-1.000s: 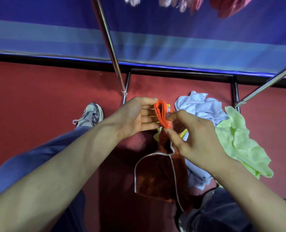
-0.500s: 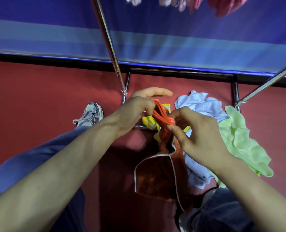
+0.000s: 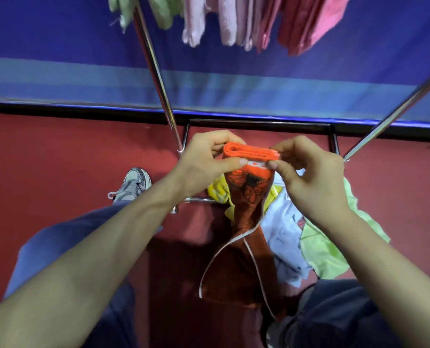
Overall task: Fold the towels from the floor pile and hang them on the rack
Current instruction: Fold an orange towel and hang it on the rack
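- The hung towels (image 3: 234, 18) are cut off by the top of the frame; only their lower ends are seen, in green, pale pink and deep pink.
- The top rail of the rack (image 3: 156, 79) is out of view; only two slanted poles and the base frame are shown.
- The pile on the floor (image 3: 58, 159) is partly hidden behind the orange towel (image 3: 249, 222) and the right forearm; a yellow towel (image 3: 217, 192), a pale blue towel (image 3: 281, 234) and a light green towel (image 3: 327, 249) can be made out.
- The orange towel is held up between both hands, above the pile and near the floor's far edge by the wall; its folded top edge is stretched level and the rest hangs down.
- The fold's left end is pinched by the left hand (image 3: 204, 159), with the thumb on the near side and the fingers curled behind.
- The right end is pinched likewise by the right hand (image 3: 309, 172).
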`<state>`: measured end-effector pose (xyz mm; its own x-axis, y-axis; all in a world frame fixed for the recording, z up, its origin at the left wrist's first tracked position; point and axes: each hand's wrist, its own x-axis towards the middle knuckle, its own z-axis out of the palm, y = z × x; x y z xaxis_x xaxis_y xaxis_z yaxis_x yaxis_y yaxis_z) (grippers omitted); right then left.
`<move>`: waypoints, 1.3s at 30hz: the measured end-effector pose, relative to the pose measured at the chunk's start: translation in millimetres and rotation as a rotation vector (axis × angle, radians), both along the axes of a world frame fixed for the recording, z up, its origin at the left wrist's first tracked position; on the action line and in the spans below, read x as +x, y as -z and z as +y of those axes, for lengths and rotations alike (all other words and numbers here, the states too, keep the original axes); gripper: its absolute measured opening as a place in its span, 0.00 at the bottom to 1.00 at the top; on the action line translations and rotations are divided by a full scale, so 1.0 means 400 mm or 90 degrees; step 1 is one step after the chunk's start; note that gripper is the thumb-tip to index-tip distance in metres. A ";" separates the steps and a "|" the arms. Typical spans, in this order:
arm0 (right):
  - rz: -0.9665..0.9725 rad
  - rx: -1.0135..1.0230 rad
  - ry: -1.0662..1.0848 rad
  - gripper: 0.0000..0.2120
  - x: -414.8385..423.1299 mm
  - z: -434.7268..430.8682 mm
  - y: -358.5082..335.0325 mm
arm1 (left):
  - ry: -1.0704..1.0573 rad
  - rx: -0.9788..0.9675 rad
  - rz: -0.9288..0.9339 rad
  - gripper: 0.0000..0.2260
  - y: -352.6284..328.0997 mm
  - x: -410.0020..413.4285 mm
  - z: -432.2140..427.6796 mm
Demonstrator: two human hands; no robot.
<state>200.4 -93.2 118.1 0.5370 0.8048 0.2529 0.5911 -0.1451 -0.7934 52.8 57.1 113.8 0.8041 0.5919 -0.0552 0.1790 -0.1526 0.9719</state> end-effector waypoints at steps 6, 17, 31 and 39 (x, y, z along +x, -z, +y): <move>0.047 0.066 0.037 0.08 -0.046 -0.071 -0.104 | -0.006 0.014 -0.052 0.09 -0.108 -0.023 -0.077; -0.048 0.247 0.003 0.07 -0.168 -0.190 -0.529 | 0.039 0.139 -0.212 0.10 -0.515 -0.092 -0.175; -0.134 0.316 0.121 0.06 -0.249 -0.283 -0.726 | 0.020 0.181 -0.091 0.24 -0.563 -0.189 -0.365; -0.156 0.339 0.136 0.05 -0.326 -0.273 -0.734 | -0.073 0.353 -0.008 0.28 -0.504 -0.147 -0.430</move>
<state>70.1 -202.6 411.9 0.5480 0.4154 0.7261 0.7667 0.0978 -0.6346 -6.2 -114.8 315.3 0.7312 0.6134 0.2985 0.2139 -0.6216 0.7535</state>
